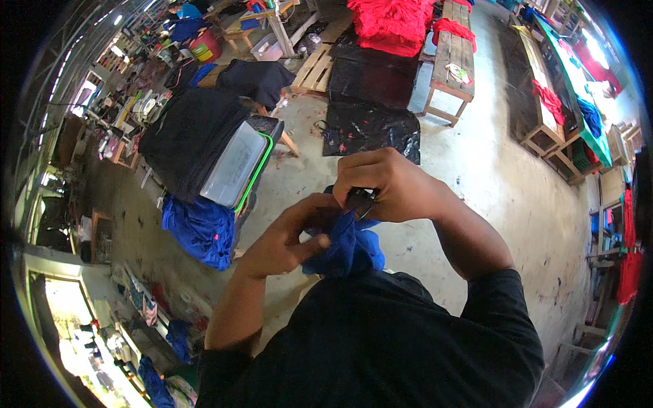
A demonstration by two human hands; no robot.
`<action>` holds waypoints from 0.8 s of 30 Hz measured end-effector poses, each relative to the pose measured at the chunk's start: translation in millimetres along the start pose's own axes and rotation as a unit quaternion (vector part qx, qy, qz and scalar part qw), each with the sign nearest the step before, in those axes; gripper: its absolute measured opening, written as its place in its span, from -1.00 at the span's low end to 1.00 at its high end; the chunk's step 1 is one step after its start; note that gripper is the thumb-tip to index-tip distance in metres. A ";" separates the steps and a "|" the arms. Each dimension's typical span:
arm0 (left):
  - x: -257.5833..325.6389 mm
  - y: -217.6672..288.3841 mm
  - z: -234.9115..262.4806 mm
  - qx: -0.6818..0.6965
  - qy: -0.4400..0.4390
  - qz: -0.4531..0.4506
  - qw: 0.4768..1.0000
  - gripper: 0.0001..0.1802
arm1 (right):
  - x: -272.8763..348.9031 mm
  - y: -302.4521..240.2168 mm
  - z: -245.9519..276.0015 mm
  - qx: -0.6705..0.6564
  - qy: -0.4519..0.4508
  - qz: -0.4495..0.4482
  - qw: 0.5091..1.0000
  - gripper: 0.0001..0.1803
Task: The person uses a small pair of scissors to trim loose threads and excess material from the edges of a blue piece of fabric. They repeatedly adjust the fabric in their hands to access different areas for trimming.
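Observation:
A bunched piece of blue cloth (350, 251) hangs close in front of my body. My left hand (296, 234) is at its left side, fingers curled round its upper part and thumb standing out. Above the cloth, my right hand (384, 182) is closed round a small black tool (360, 200), perhaps thread snips; the fingers hide most of it. The tool's lower end meets the gathered top of the cloth, between both hands.
Left of my hands, a stack of black cloth (194, 129) lies beside a clear plastic bin (236, 163) with a green rim. More blue cloth (201, 228) hangs below it. Ahead, red cloth (391, 27) is piled near black sheeting (374, 126) and a wooden bench (450, 61).

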State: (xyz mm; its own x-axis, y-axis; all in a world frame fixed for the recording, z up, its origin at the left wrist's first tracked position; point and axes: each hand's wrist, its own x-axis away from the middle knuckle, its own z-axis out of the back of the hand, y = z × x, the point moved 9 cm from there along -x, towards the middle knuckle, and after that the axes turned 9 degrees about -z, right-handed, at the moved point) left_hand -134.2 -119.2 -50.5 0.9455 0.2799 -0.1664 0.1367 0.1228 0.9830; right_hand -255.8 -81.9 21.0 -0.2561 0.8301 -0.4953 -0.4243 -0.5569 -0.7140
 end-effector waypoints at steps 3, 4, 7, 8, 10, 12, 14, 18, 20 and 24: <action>0.1 -2.9 -8.0 -0.008 -0.011 0.021 1.000 -0.24 | 3.6 2.4 -0.5 0.006 0.008 0.014 1.000 -0.68; 1.0 -4.7 -10.3 -0.002 -0.014 0.010 1.000 -0.21 | 5.3 5.7 2.1 -0.005 0.018 0.010 1.000 -0.68; -4.1 7.9 -8.3 -0.332 0.062 -0.059 0.939 -0.18 | 9.7 14.9 7.7 -0.041 0.034 -0.012 0.998 -0.66; -1.0 8.8 -8.1 -0.249 0.132 -0.127 0.951 -0.20 | 10.5 17.1 5.8 -0.050 0.029 -0.026 0.998 -0.65; 14.3 4.2 -3.5 -0.141 0.226 -0.211 0.941 -0.24 | 8.1 16.1 4.6 -0.048 0.036 -0.037 0.998 -0.64; 29.9 2.8 8.7 -0.154 0.234 -0.197 0.939 -0.29 | 8.0 17.8 2.0 -0.024 0.060 -0.048 0.997 -0.64; 29.7 9.6 10.1 -0.247 0.206 -0.171 0.931 -0.37 | 6.5 22.4 -3.2 -0.029 0.050 -0.065 0.996 -0.63; 10.1 37.9 -0.6 -0.410 0.134 -0.130 0.893 -0.60 | 1.8 23.4 -9.2 -0.013 0.037 -0.069 0.997 -0.63; 7.6 36.8 -1.3 -0.456 0.097 -0.093 0.880 -0.72 | 0.5 24.0 -9.5 -0.003 0.049 -0.058 0.997 -0.65; 25.6 51.2 27.3 -0.394 0.102 -0.136 0.903 -0.81 | 1.4 27.6 8.4 0.013 0.056 -0.098 0.994 -0.62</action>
State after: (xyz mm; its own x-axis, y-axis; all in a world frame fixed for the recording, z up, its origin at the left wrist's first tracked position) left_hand -94.9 -131.8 -2.3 0.8233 0.2976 -0.4833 0.0263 0.8306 0.5563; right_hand -275.1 -95.8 4.8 -0.0691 0.9135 -0.4009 -0.4783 -0.3830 -0.7903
